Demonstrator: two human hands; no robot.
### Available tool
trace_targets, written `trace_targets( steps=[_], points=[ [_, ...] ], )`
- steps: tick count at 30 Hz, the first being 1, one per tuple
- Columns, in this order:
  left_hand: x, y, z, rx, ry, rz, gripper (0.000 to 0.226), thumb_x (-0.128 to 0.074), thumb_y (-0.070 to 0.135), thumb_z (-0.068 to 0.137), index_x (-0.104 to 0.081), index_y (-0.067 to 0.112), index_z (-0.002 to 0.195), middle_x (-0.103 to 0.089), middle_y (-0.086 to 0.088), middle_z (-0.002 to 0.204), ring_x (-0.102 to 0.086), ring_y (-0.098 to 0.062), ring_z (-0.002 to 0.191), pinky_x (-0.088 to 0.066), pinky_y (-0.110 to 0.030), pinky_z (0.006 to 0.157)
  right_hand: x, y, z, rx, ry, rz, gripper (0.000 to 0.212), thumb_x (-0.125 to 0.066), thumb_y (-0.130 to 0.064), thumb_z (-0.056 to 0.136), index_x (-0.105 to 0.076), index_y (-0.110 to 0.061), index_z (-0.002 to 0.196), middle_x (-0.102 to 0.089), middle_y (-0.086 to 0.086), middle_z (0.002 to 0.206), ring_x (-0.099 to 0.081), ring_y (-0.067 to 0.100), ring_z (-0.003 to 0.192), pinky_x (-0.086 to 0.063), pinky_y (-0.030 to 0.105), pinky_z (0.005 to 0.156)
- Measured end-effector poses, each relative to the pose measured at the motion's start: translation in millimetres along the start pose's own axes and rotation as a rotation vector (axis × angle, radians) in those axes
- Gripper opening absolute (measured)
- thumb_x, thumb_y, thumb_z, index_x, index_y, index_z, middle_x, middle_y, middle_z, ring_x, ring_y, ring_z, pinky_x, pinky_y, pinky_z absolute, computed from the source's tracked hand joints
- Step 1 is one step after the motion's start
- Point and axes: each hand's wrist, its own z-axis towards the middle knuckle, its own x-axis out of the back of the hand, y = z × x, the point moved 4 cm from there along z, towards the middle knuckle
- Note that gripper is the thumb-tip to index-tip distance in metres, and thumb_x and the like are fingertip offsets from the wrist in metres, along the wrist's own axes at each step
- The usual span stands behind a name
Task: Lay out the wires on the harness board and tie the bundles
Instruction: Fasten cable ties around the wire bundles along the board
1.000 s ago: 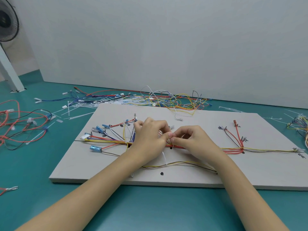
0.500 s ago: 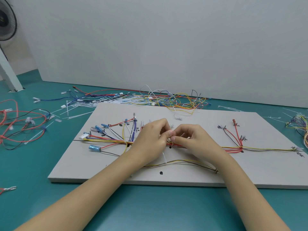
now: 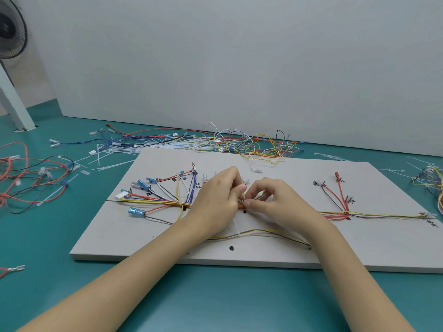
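A grey harness board (image 3: 299, 250) lies on the teal table. Along its middle runs a bundle of red, yellow and dark wires (image 3: 383, 214), fanning out into connectors at the left (image 3: 153, 188) and right (image 3: 335, 188). My left hand (image 3: 215, 200) and right hand (image 3: 275, 202) meet over the bundle's centre, fingertips pinching a thin white cable tie (image 3: 243, 196) at the wires. A white tie tail (image 3: 236, 226) hangs below the hands onto a looser yellow and brown wire pair (image 3: 263, 232).
Loose coloured wires and white cable ties (image 3: 215, 144) lie heaped behind the board. More red and black wires (image 3: 31, 178) sit at the left, another bundle (image 3: 431, 180) at the right edge. A fan (image 3: 12, 27) stands far left. A white wall panel closes the back.
Both hands stayed at the bundle's centre; the fingertips shifted slightly as they work the tie, and the left hand has moved right, uncovering more of the left connectors.
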Motion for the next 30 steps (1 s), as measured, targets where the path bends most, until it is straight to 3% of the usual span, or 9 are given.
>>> trace_targets(
  steps=[5,7,11,14,17,20,23,25,30],
  points=[
    [1.1,3.9,-1.9,-0.023,0.022,0.031,0.012,-0.052,0.007,0.093,-0.048,0.010,0.083,-0.056,0.001,0.079,-0.054,-0.022,0.080,-0.044,-0.046,0.074,-0.1,2.7,3.4,0.013,-0.008,-0.067,0.024,-0.074,-0.014,0.081,-0.062,-0.029,0.067,-0.064,0.000,0.089,-0.054,0.009,0.065,-0.045,0.023,0.065],
    [1.5,4.6,-2.6,-0.029,0.021,0.023,0.012,-0.052,0.006,0.093,-0.047,0.010,0.082,-0.056,-0.001,0.080,-0.055,-0.024,0.081,-0.044,-0.046,0.074,-0.5,3.9,4.5,0.015,-0.011,-0.080,0.024,-0.074,-0.015,0.081,-0.062,-0.030,0.066,-0.064,-0.001,0.087,-0.053,0.004,0.062,-0.041,0.016,0.061],
    [1.3,3.9,-1.9,-0.029,0.023,-0.024,0.013,-0.052,0.003,0.093,-0.047,0.007,0.081,-0.058,-0.004,0.079,-0.055,-0.022,0.079,-0.046,-0.046,0.073,-1.0,6.0,5.4,0.020,0.003,-0.107,0.023,-0.075,-0.018,0.081,-0.062,-0.030,0.067,-0.062,-0.004,0.085,-0.051,0.001,0.062,-0.040,0.018,0.062],
    [-0.4,2.9,-1.6,-0.028,0.014,-0.058,0.014,-0.053,0.003,0.093,-0.049,0.007,0.080,-0.056,0.000,0.077,-0.053,-0.020,0.078,-0.046,-0.045,0.072,-1.6,5.6,3.2,0.044,0.009,-0.095,0.022,-0.074,-0.016,0.081,-0.063,-0.029,0.068,-0.060,-0.003,0.084,-0.050,-0.005,0.059,-0.037,0.011,0.060],
    [1.3,-0.5,0.3,0.028,0.013,-0.164,0.014,-0.056,0.011,0.093,-0.055,0.006,0.080,-0.058,-0.001,0.078,-0.053,-0.019,0.080,-0.045,-0.038,0.070,0.9,8.3,-1.9,0.015,0.011,0.014,0.013,-0.076,-0.016,0.080,-0.071,-0.027,0.075,-0.062,-0.004,0.080,-0.048,-0.002,0.056,-0.038,0.013,0.059],
    [6.8,-3.2,2.1,0.096,0.035,-0.209,0.030,-0.046,0.030,0.090,-0.064,0.007,0.086,-0.064,-0.003,0.085,-0.056,-0.018,0.086,-0.043,-0.033,0.075,10.9,10.8,-3.2,-0.024,0.029,0.161,0.011,-0.073,-0.015,0.084,-0.075,-0.025,0.086,-0.067,-0.009,0.073,-0.052,0.002,0.057,-0.041,0.011,0.057],
    [6.3,-7.6,1.7,0.137,-0.069,-0.153,0.038,-0.043,0.035,0.087,-0.070,0.008,0.086,-0.069,-0.002,0.083,-0.060,-0.019,0.088,-0.046,-0.036,0.083,25.9,18.8,-1.6,-0.070,0.163,0.112,0.017,-0.064,-0.013,0.089,-0.074,-0.027,0.087,-0.069,0.001,0.084,-0.055,0.011,0.065,-0.045,0.020,0.061],
    [2.0,-11.1,0.4,0.150,-0.144,-0.036,0.031,-0.051,0.034,0.087,-0.072,0.013,0.081,-0.069,0.001,0.085,-0.056,-0.018,0.093,-0.044,-0.039,0.088,30.2,24.7,-1.2,-0.104,0.217,0.010,0.022,-0.059,-0.012,0.090,-0.072,-0.028,0.084,-0.069,0.002,0.086,-0.056,0.015,0.068,-0.046,0.027,0.065],
    [-1.3,-7.2,-3.5,0.028,-0.154,0.188,0.012,-0.067,0.036,0.082,-0.063,0.027,0.076,-0.063,0.012,0.086,-0.047,-0.011,0.094,-0.041,-0.033,0.089,25.6,29.1,0.2,-0.120,0.200,-0.212,0.020,-0.057,-0.013,0.090,-0.070,-0.027,0.085,-0.068,-0.002,0.088,-0.057,0.011,0.072,-0.046,0.027,0.069]
  ],
)
